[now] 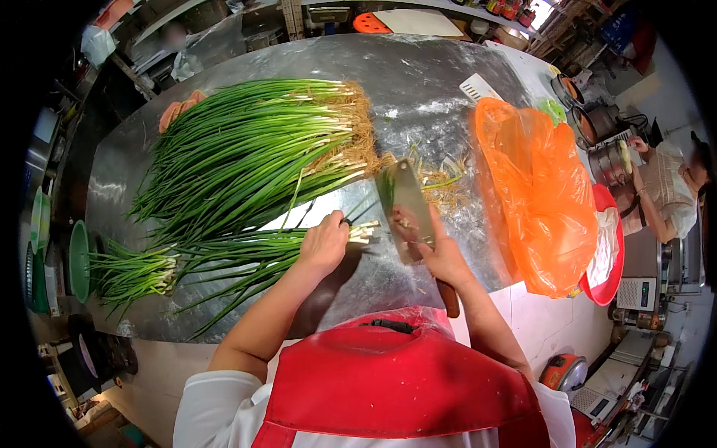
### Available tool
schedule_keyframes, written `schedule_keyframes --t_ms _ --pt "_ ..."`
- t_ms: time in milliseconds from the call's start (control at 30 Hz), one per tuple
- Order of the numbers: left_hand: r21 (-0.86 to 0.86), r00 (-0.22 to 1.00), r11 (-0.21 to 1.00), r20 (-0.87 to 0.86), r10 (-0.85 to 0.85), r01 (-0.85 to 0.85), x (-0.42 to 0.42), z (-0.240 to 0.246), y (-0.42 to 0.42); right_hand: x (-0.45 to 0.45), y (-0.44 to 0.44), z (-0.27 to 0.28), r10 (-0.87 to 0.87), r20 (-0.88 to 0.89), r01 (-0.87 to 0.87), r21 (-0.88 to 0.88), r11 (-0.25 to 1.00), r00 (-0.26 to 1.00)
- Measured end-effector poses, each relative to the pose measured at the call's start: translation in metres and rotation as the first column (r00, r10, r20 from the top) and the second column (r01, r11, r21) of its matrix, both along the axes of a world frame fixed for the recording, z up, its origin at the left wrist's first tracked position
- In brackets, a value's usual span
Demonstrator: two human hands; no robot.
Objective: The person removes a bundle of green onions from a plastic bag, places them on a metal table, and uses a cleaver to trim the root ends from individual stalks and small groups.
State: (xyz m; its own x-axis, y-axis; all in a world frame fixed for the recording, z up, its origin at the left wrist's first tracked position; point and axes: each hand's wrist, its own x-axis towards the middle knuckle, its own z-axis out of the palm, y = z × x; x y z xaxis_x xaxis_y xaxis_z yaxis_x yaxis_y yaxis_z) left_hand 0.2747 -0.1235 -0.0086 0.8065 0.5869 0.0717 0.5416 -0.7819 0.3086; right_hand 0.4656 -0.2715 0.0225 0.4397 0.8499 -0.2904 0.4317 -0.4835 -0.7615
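Note:
My left hand (325, 242) grips a bunch of scallions (255, 245) near its white ends, which stick out to the right of my fingers. My right hand (447, 259) holds a cleaver (404, 215), its broad blade turned up and its wooden handle below my palm. The blade stands apart from the scallion ends, just to their right. Beyond my left hand lies a large pile of scallions (252, 140) with brown roots facing right. A smaller bunch of scallions (140, 271), its roots gone, rests at the left of the metal table (358, 285).
Root trimmings (445, 185) lie right of the cleaver. An orange plastic bag (543, 207) sits at the table's right, by a red basin (606, 280). A green bowl (79, 261) stands at the left edge. Another person (661, 185) works at the far right.

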Motion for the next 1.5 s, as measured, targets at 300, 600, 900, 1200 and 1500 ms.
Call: schedule_keyframes --t_ms 300,600,900,1200,1500 --pt "0.141 0.960 0.983 0.234 -0.152 0.121 -0.018 0.027 -0.019 -0.030 0.034 0.007 0.164 0.295 -0.276 0.395 0.876 0.941" --pt "0.145 0.948 0.984 0.286 -0.138 0.100 -0.026 0.028 -0.016 0.000 0.045 -0.006 0.001 0.574 -0.262 0.372 0.891 0.819" --pt "0.108 0.959 0.991 0.263 -0.108 0.082 -0.025 0.027 -0.015 -0.039 0.046 0.012 0.155 -0.037 -0.132 0.348 0.928 0.987" --pt "0.001 0.973 1.000 0.229 -0.024 0.025 -0.034 0.059 -0.015 -0.042 0.050 0.009 0.168 0.103 -0.191 0.288 0.938 0.980" --pt "-0.663 0.528 0.725 0.691 0.494 0.188 -0.093 0.136 0.024 -0.033 0.109 -0.003 0.315 0.628 -0.498 0.135 0.857 0.712"
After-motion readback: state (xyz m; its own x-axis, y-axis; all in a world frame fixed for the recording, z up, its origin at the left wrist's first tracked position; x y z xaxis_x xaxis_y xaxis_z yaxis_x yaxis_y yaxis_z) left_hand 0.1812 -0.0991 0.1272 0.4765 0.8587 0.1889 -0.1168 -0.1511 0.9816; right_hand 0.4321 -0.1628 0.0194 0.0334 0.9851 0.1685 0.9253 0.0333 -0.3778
